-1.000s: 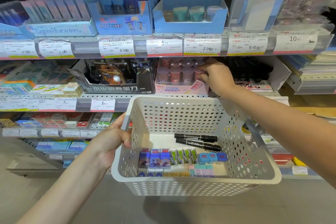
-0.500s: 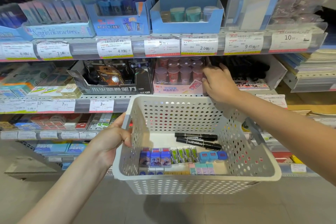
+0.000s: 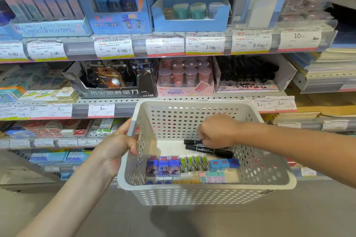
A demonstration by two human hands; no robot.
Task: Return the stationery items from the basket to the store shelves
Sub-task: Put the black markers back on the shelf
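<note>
Gripping the perforated plastic basket (image 3: pixel 202 194), left hand (image 3: pixel 117 146); right hand (image 3: pixel 217 131) pinches a slim black marker (image 3: pixel 192 142).

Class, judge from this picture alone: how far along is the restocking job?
Done: cannot tell from this picture. In hand: the right hand reaches into the basket at the black markers, while the left hand grips the rim. Left: erasers, blue sharpeners and small boxes remain inside.

Basket (image 3: pixel 208 194): white plastic, perforated, matt
Markers (image 3: pixel 209 150): black plastic, slight sheen
Shelf edge (image 3: pixel 173 100): pale perforated metal — painted
Price tags (image 3: pixel 113 46): paper behind clear glossy strip
Pink display box (image 3: pixel 185 90): printed card — smooth
</note>
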